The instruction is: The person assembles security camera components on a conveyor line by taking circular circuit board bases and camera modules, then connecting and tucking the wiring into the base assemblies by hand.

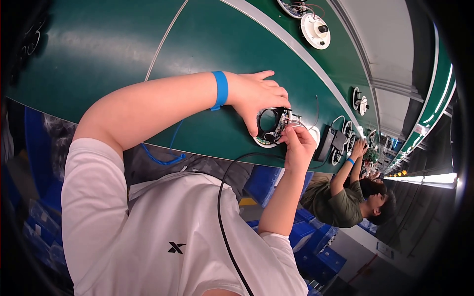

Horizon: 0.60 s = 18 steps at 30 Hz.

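A round electronic assembly [268, 120] with a black ring, an exposed circuit board and a white rim lies on the green bench. My left hand [256, 96] grips it, thumb on the near side and fingers over the far edge; a blue wristband is on that wrist. At its right side my right hand [300, 142] pinches close to the circuit board and some thin wires, but its fingertips hide what is between them. A white round part [314, 133] shows beside my right hand, and a thin dark wire [317, 111] curves up from there.
The green workbench [207, 44] carries a dark box-like device [331, 144] to the right. White round units [315, 31] sit across a pale rail. A co-worker [340, 202] works further right. A blue coiled cord [160, 160] hangs at the near edge, and a black cable crosses my shirt.
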Available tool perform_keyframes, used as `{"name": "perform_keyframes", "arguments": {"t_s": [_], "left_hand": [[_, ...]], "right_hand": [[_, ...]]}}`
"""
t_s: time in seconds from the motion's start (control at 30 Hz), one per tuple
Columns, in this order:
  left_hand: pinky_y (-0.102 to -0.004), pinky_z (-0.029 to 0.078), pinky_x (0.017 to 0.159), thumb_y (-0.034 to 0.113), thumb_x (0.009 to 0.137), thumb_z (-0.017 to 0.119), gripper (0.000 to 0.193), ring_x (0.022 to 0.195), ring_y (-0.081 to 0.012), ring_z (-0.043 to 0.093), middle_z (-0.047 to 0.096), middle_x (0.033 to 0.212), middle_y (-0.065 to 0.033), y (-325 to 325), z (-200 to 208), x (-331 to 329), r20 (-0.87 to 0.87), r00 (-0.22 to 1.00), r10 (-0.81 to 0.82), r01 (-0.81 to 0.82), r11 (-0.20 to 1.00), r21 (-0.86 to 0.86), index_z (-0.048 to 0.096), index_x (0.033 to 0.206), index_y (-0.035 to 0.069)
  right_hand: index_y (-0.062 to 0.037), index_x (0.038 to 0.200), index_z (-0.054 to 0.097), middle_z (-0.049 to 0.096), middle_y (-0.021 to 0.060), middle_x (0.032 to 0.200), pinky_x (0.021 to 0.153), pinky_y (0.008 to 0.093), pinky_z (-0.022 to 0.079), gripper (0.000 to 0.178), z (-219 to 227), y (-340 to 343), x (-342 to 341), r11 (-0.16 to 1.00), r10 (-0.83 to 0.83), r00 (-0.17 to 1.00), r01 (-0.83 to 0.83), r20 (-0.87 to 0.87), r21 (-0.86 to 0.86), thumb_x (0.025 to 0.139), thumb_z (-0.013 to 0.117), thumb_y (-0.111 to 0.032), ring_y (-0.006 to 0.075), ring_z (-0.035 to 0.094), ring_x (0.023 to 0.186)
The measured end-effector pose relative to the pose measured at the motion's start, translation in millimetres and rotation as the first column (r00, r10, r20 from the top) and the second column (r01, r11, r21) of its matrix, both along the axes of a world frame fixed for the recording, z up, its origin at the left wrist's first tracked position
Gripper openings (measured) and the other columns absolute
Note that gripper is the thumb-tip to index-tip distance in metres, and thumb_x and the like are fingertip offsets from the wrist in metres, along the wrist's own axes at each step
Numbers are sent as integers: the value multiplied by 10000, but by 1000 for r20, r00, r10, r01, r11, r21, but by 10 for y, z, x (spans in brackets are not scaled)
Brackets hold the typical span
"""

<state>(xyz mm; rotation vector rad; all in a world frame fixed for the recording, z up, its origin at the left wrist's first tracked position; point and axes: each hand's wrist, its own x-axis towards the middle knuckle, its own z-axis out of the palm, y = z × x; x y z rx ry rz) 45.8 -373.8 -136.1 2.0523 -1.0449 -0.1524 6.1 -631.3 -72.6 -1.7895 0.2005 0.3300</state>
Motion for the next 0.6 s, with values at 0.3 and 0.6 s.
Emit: {"name": "perform_keyframes", "arguments": {"t_s": [0.3,0.6], "left_hand": [[-622,160,1260,515,620,883,1042,1410,-320,476,506,1471,-128,-3,-27,-1,26,1000,15,-14,999,-40,499,1480,69],[-617,165,1260,509,630,890,1024,1409,-311,476,507,1475,-116,-3,-40,-9,27,999,24,-23,999,-39,505,1473,73]], "right_hand": [[22,911,673,700,36,867,582,200,437,55,-44,-15,-34,984,41,998,-32,48,-175,928,712,58,57,587,657],[17,919,638,697,26,918,718,184,512,97,-116,-90,-48,944,171,978,-127,122,-305,903,703,88,44,629,770]]}}
